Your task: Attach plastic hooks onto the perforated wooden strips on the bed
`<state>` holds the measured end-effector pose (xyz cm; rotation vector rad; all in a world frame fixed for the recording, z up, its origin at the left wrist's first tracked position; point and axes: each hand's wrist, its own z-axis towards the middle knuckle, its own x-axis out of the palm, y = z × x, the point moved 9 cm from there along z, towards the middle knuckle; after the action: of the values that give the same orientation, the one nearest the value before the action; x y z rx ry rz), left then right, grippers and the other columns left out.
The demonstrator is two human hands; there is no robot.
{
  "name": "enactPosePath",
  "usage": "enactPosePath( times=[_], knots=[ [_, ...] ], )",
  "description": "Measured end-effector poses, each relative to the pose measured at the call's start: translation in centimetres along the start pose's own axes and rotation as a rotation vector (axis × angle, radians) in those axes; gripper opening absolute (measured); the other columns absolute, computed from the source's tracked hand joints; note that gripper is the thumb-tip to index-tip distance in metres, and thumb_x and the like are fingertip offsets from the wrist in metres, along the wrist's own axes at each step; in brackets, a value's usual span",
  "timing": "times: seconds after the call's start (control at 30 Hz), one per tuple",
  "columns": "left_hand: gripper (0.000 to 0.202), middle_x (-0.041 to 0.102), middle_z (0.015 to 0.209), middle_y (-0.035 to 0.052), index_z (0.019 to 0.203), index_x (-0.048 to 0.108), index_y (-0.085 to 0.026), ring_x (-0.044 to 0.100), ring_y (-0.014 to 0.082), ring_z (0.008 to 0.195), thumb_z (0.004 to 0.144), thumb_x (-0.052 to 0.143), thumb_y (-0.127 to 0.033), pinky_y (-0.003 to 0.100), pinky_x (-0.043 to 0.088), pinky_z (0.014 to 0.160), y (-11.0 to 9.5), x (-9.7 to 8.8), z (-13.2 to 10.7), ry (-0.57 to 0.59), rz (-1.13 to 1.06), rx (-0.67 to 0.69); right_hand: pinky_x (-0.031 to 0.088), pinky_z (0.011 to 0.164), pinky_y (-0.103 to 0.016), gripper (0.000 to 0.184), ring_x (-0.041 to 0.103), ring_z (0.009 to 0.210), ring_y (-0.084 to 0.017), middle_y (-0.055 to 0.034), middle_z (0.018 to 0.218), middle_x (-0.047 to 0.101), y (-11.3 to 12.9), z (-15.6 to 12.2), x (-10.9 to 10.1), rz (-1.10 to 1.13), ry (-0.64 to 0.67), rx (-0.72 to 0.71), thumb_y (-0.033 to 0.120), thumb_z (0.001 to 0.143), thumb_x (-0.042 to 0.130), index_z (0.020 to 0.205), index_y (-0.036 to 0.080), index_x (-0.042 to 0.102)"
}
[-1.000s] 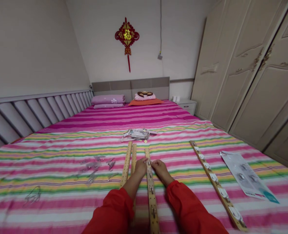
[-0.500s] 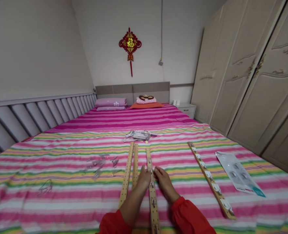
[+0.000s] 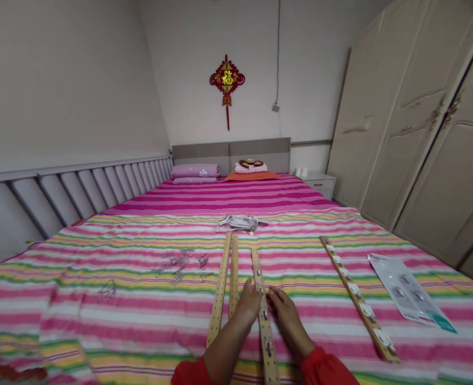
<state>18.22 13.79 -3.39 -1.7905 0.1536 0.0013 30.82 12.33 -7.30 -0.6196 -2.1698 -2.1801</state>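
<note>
Both hands have slid back toward me along the strip vs. a sec ago, view panned left. I see my left hand (image 3: 249, 302) and right hand (image 3: 283, 308) pinching either side of the middle wooden strip (image 3: 262, 299) w/ metal hooks, fingertips closed on it at approx. mid-length. Strip looks light, stiff, thin; soft bed (image 3: 100, 321) under it gives, so I'd hold the edges, not the hooks. Two bare strips (image 3: 225, 289) lie just left; loose hooks (image 3: 180, 262) farther left; hooked strip (image 3: 356, 297) and packet (image 3: 410, 291) well right.
</note>
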Motion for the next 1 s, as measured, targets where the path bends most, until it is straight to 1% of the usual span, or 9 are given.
enactPosePath(
  times=[0.07, 0.17, 0.3, 0.33, 0.4, 0.5, 0.67, 0.87, 1.0],
  knots=[
    [0.039, 0.066, 0.114, 0.0110, 0.114, 0.056, -0.014, 0.062, 0.0181, 0.101, 0.076, 0.052, -0.016, 0.025, 0.048, 0.083, -1.7, -1.8, -0.4, -0.031, 0.035, 0.115, 0.051, 0.062, -0.030, 0.041, 0.063, 0.068, -0.019, -0.0042, 0.076, 0.069, -0.5, -0.2, -0.3, 0.062, 0.000, 0.054, 0.050, 0.058, 0.074, 0.084, 0.019, 0.068],
    [0.027, 0.069, 0.100, 0.0105, 0.098, 0.063, -0.014, 0.063, 0.0193, 0.093, 0.073, 0.054, -0.019, 0.028, 0.049, 0.081, -3.4, -7.5, -0.7, -0.205, 0.109, 0.247, 0.052, 0.063, -0.029, 0.037, 0.063, 0.071, -0.019, -0.0038, 0.077, 0.069, -0.7, -0.3, -0.7, 0.120, -0.007, 0.084, 0.046, 0.061, 0.074, 0.087, 0.020, 0.069],
    [0.022, 0.067, 0.078, 0.0050, 0.086, 0.064, -0.015, 0.063, 0.0180, 0.075, 0.069, 0.052, -0.022, 0.028, 0.050, 0.069, -3.0, -16.7, -0.8, -0.559, 0.258, 0.316, 0.052, 0.060, -0.029, 0.036, 0.064, 0.067, -0.018, -0.0030, 0.073, 0.068, -0.6, -0.3, -1.1, 0.142, -0.037, 0.097, 0.044, 0.058, 0.077, 0.083, 0.019, 0.070],
    [0.021, 0.066, 0.076, 0.0042, 0.083, 0.065, -0.015, 0.062, 0.0182, 0.074, 0.068, 0.053, -0.023, 0.028, 0.050, 0.068, -2.8, -18.2, -0.7, -0.609, 0.309, 0.340, 0.053, 0.059, -0.029, 0.036, 0.064, 0.066, -0.018, -0.0031, 0.073, 0.068, -0.6, -0.2, -1.1, 0.142, -0.039, 0.101, 0.044, 0.057, 0.078, 0.083, 0.019, 0.070],
    [0.021, 0.064, 0.076, 0.0043, 0.081, 0.065, -0.015, 0.061, 0.0189, 0.073, 0.067, 0.053, -0.024, 0.030, 0.050, 0.070, -2.2, -20.1, -0.2, -0.648, 0.354, 0.360, 0.053, 0.058, -0.028, 0.036, 0.063, 0.065, -0.018, -0.0031, 0.072, 0.068, -0.5, -0.2, -1.0, 0.140, -0.038, 0.108, 0.044, 0.057, 0.078, 0.082, 0.019, 0.070],
    [0.021, 0.063, 0.079, 0.0058, 0.081, 0.066, -0.016, 0.059, 0.0205, 0.077, 0.067, 0.052, -0.023, 0.032, 0.049, 0.076, -1.8, -21.1, 0.3, -0.665, 0.392, 0.375, 0.052, 0.057, -0.028, 0.034, 0.063, 0.064, -0.018, -0.0027, 0.071, 0.068, -0.4, -0.3, -1.0, 0.141, -0.037, 0.111, 0.044, 0.057, 0.078, 0.080, 0.020, 0.070],
    [0.019, 0.062, 0.080, 0.0057, 0.078, 0.067, -0.017, 0.057, 0.0214, 0.081, 0.067, 0.051, -0.017, 0.032, 0.046, 0.080, -2.1, -20.9, 1.0, -0.629, 0.441, 0.381, 0.052, 0.059, -0.027, 0.034, 0.062, 0.065, -0.017, -0.0019, 0.071, 0.068, -0.1, -0.5, -0.9, 0.153, -0.026, 0.110, 0.045, 0.058, 0.078, 0.080, 0.020, 0.070],
    [0.011, 0.058, 0.065, 0.0025, 0.059, 0.063, -0.019, 0.056, 0.0202, 0.074, 0.065, 0.053, -0.017, 0.030, 0.043, 0.076, -2.3, -21.0, 1.5, -0.568, 0.391, 0.349, 0.052, 0.059, -0.027, 0.037, 0.062, 0.065, -0.016, -0.0016, 0.071, 0.068, -0.2, -0.5, -0.9, 0.165, -0.035, 0.112, 0.044, 0.055, 0.080, 0.081, 0.020, 0.070],
    [0.011, 0.060, 0.062, 0.0016, 0.063, 0.063, -0.017, 0.057, 0.0176, 0.068, 0.066, 0.055, -0.024, 0.028, 0.044, 0.068, -1.7, -21.1, 1.3, -0.563, 0.238, 0.291, 0.052, 0.058, -0.027, 0.039, 0.062, 0.065, -0.016, -0.0024, 0.071, 0.068, -0.4, -0.4, -1.0, 0.180, -0.037, 0.115, 0.044, 0.054, 0.081, 0.082, 0.019, 0.070]
  ],
)
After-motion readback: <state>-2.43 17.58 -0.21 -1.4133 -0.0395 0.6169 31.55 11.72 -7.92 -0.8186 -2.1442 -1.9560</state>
